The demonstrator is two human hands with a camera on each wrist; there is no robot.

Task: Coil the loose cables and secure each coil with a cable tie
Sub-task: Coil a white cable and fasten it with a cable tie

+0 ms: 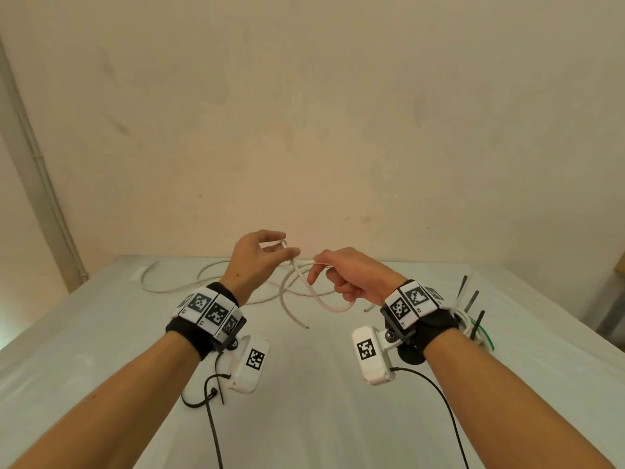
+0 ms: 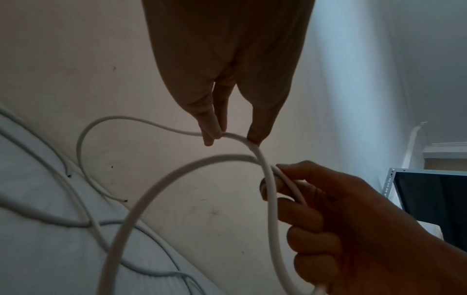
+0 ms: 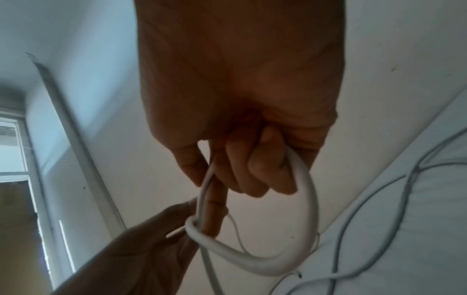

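Over the table, both hands pinch 1 white cable; black ties (head view only).

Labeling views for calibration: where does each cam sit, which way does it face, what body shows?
Head: above, facing forward and down at table; both forearms, left hand, right hand.
Left wrist: under the wrist, facing along its fingers pinching white cable.
Right wrist: likewise, fingers curled round the loop.
Shared: both hands, cable.
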